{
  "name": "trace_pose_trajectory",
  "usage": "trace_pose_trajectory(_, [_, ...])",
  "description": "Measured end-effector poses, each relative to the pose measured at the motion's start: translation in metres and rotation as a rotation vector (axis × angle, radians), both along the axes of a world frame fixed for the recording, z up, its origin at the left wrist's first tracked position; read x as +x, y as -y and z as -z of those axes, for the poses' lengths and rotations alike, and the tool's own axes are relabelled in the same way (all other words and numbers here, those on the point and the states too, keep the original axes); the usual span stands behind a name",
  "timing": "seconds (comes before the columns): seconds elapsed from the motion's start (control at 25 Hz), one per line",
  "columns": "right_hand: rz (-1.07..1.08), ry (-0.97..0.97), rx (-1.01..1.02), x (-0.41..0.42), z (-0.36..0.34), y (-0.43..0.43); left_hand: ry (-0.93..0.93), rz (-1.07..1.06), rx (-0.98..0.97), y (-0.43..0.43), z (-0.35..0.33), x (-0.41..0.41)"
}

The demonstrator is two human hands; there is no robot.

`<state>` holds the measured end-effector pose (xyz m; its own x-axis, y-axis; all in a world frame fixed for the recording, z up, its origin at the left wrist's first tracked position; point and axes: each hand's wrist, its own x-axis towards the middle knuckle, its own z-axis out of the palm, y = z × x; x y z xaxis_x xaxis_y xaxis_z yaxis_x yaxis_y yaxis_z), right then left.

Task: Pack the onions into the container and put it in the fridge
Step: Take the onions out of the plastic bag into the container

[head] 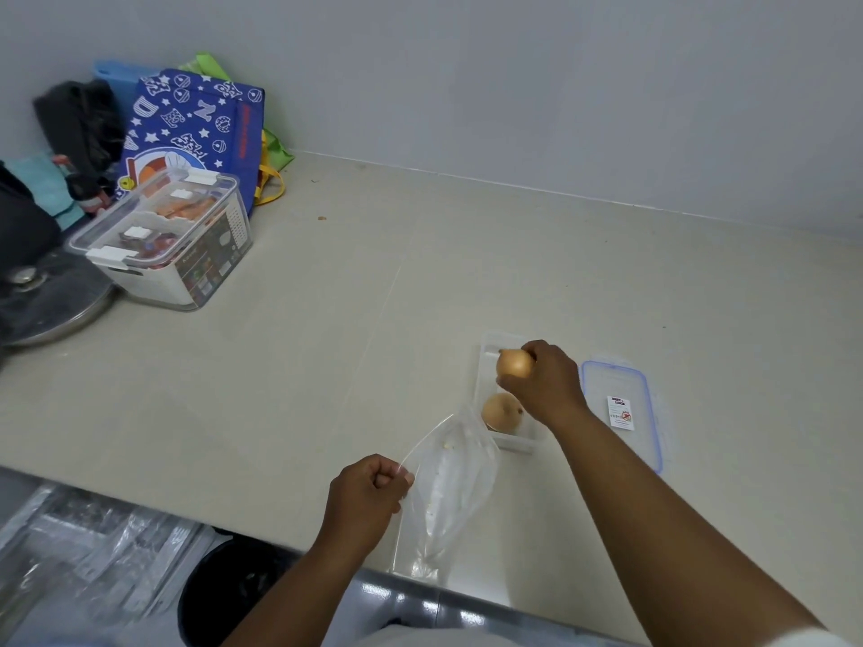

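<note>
On the pale surface (327, 319) sits a clear container (485, 366), one onion (502, 411) inside (lid (621, 408) just beside it). The left hand (366, 495) fingers pinch a clear plastic bag (448, 488); the right hand (546, 380) fingers grip a second onion (513, 363) above the container.

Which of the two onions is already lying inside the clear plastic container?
The pale brown onion nearer the person; the other onion is held above the container by the right hand.

My arms are bare from wrist to well past the elbow — no watch, no rings on my left hand (369, 495) or my right hand (546, 382) — with a pale sleeve edge at my right shoulder.
</note>
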<state>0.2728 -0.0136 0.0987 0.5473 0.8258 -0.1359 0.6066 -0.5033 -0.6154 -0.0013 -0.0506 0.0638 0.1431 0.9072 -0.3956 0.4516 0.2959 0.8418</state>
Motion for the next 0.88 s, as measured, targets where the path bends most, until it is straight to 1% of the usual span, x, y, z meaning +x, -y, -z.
trace_pose_trajectory(0.08, [-0.015,0.042,-0.145,0.009,0.02,-0.017,0.004,-0.007,-0.004,0.001,0.001,-0.001])
trace_pose_trajectory(0.16, [-0.039,0.048,-0.229,0.012,0.036,-0.029,0.008,-0.013,-0.012,0.002,0.003,-0.003])
trace_pose_trajectory(0.28, [-0.031,0.05,-0.314,0.015,0.053,-0.037,0.007,-0.022,-0.035,0.006,0.005,-0.005])
trace_pose_trajectory(0.36, [-0.063,0.084,-0.354,0.018,0.063,-0.039,0.006,-0.03,-0.044,0.008,0.006,-0.006])
trace_pose_trajectory(0.48, [-0.105,0.145,-0.362,0.018,0.072,-0.038,0.008,-0.041,-0.051,0.008,0.006,-0.007])
trace_pose_trajectory(0.56, [-0.107,0.166,-0.27,0.013,0.069,-0.031,0.009,-0.037,-0.048,0.007,0.005,-0.007])
trace_pose_trajectory(0.6, [-0.106,0.175,-0.174,0.009,0.066,-0.024,0.01,-0.034,-0.045,0.007,0.005,-0.007])
trace_pose_trajectory(0.72, [-0.135,0.191,0.232,-0.015,0.054,0.015,0.035,-0.057,-0.053,0.005,0.006,-0.008])
trace_pose_trajectory(0.76, [-0.158,0.174,0.328,-0.024,0.054,0.034,0.048,-0.071,-0.057,0.005,0.007,-0.008])
trace_pose_trajectory(0.8, [-0.182,0.147,0.374,-0.035,0.054,0.054,0.06,-0.085,-0.058,0.005,0.009,-0.009])
trace_pose_trajectory(0.88, [-0.257,0.065,0.376,-0.056,0.059,0.091,0.091,-0.116,-0.064,0.005,0.011,-0.01])
